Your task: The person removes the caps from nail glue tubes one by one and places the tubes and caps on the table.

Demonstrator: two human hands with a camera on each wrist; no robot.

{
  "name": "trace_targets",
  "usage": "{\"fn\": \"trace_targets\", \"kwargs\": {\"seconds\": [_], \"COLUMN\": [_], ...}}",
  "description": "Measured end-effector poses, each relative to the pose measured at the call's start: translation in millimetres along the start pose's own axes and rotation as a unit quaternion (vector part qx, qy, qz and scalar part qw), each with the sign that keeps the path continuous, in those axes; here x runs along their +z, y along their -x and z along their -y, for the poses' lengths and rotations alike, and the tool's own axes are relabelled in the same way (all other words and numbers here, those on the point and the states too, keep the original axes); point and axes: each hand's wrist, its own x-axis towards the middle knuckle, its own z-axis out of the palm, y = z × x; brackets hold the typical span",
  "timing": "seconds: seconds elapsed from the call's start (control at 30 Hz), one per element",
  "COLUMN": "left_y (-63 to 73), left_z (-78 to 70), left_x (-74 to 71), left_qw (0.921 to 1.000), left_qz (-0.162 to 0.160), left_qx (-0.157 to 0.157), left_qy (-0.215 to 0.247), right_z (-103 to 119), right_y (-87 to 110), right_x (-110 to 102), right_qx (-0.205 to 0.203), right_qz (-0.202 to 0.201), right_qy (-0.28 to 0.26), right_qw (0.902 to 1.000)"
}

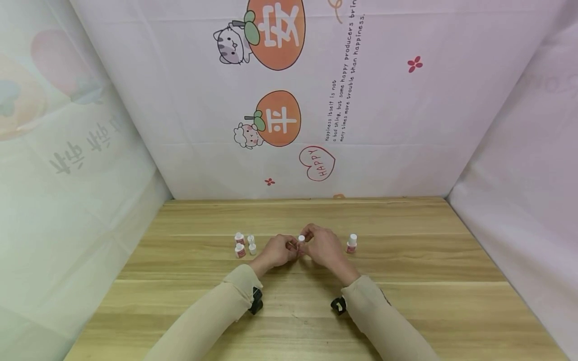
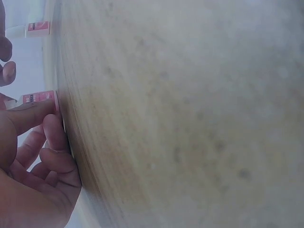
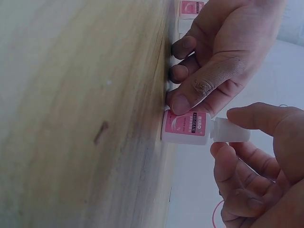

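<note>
A small nail glue bottle [image 3: 185, 128] with a pink label and a white cap [image 3: 231, 130] stands upright on the table between my hands. My left hand [image 1: 277, 250] holds the bottle's body low down, its thumb lying over the label in the right wrist view. From the other side my right hand [image 1: 323, 245] pinches the cap between thumb and fingers. Seen from the left wrist, the left fingers [image 2: 57, 133] rest close along the tabletop and cover part of the bottle.
Left of my hands stand two similar bottles [image 1: 240, 250] without tall caps, beside two small white caps [image 1: 252, 248]. Another capped bottle [image 1: 351, 243] stands to the right. The wooden table [image 1: 289, 326] meets a printed cloth wall [image 1: 370, 165] at the back.
</note>
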Motion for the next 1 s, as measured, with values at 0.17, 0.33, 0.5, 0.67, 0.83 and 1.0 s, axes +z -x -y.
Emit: {"fn": "trace_targets", "kwargs": {"seconds": [0.17, 0.33, 0.5, 0.67, 0.83, 1.0], "left_y": [-1.1, -2.6, -2.3, -1.9, -2.1, -2.0], "left_z": [1.2, 1.8, 2.1, 2.8, 3.5, 3.1], "left_x": [0.9, 2.4, 2.6, 2.5, 2.4, 2.2], "left_qw": [1.0, 1.0, 1.0, 1.0, 1.0, 1.0], "left_qz": [0.002, -0.002, -0.001, 0.0, -0.002, 0.0], "left_qx": [-0.006, -0.003, -0.004, -0.004, 0.002, -0.003], "left_qy": [0.003, 0.002, 0.001, -0.001, -0.006, 0.001], "right_z": [0.8, -0.1, -0.5, -0.2, -0.4, 0.0], "right_y": [0.3, 0.4, 0.1, 0.6, 0.5, 0.7], "right_x": [-0.7, -0.5, -1.1, -1.1, -0.7, -1.4], "right_qx": [-0.005, 0.005, 0.01, -0.001, 0.004, -0.005], "right_qz": [-0.002, 0.001, 0.003, 0.002, 0.007, 0.002], "right_qy": [0.007, 0.004, 0.003, 0.005, 0.005, 0.007], "right_qw": [1.0, 1.0, 0.9999, 1.0, 1.0, 1.0]}}
